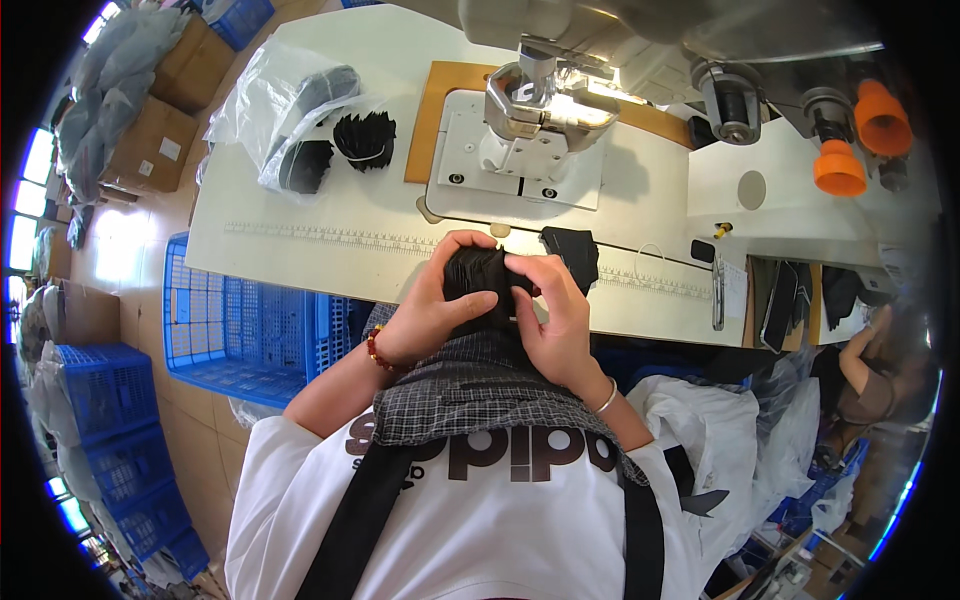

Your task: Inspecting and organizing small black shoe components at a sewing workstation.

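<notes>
Before the sewing machine [545, 125], black fabric pieces [474, 275] are held by half-curled hands [432, 310]; they could be scattered by slackened pressure.

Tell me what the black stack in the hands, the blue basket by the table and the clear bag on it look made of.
Black stack: probably matte fabric; thin, dark layers, fibre unclear.
Blue basket: likely moulded plastic, slightly glossy; even colour, regular lattice.
Clear bag: apparently thin, shiny plastic film; see-through and crinkled.
</notes>
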Motion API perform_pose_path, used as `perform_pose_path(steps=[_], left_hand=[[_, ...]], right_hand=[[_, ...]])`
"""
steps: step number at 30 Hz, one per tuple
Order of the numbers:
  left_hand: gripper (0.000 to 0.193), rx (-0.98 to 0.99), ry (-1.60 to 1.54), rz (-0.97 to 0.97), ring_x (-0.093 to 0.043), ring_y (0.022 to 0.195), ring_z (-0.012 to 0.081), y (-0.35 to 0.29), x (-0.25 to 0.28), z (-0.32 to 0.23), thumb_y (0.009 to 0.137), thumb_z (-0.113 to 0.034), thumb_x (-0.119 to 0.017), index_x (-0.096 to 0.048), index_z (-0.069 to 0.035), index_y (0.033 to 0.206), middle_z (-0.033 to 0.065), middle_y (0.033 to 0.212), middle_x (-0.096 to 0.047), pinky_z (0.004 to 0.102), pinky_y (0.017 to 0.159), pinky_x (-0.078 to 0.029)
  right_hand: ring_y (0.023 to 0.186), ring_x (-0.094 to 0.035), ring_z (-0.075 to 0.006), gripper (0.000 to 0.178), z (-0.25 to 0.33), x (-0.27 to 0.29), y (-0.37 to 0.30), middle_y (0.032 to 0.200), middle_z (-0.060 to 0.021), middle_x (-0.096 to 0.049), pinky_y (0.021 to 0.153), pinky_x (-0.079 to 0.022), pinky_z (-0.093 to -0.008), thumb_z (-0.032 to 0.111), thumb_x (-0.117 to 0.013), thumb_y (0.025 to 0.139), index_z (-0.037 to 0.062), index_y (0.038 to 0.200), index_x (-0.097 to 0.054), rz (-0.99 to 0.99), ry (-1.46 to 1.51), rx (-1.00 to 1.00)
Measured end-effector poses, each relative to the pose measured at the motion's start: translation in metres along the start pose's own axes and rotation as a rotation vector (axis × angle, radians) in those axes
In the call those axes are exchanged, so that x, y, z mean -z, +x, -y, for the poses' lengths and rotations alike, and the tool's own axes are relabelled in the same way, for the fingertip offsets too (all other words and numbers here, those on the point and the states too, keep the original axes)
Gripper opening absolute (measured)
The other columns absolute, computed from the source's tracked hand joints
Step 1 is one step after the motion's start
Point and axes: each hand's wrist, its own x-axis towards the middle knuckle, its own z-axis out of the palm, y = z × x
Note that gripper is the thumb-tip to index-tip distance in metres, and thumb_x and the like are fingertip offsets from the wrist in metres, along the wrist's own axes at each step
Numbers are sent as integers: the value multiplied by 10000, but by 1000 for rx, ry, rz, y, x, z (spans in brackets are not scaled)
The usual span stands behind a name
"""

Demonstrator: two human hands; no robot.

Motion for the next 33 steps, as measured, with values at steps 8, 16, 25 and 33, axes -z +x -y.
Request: perform_pose_path(steps=[8,16,25,33], left_hand=[[562,-94,306,-71,-527,1109,147,-3,-7,-6,804,-117,-802,-501,-55,1274,55,1206,-532,305,1001,-437],[587,-218,498,-102,-577,1039,128,-3,-9,-2,758,-111,-862,-526,-64,1237,39,1148,-570,296,931,-494],[587,-203,519,-138,-584,1039,133,-4,-10,0,746,-101,-863,-530,-66,1228,44,1143,-577,299,926,-500],[543,-178,409,-89,-562,1069,144,-2,-4,1,769,-64,-797,-519,-50,1236,59,1159,-549,301,946,-479]], right_hand=[[728,-613,-199,197,-3,4,0,906,-109,-649,679,-505,-290,72,-752,844,4,1012,-674,48,120,-105],[730,-610,-152,207,-7,7,0,882,-86,-666,687,-500,-275,101,-768,843,-20,989,-681,93,251,-211],[755,-630,-166,170,-6,9,1,869,-96,-668,698,-508,-288,86,-737,860,-29,973,-684,115,232,-195],[768,-643,-177,164,0,5,0,875,-107,-672,736,-530,-297,-30,-643,883,-28,1045,-663,47,268,-264]])
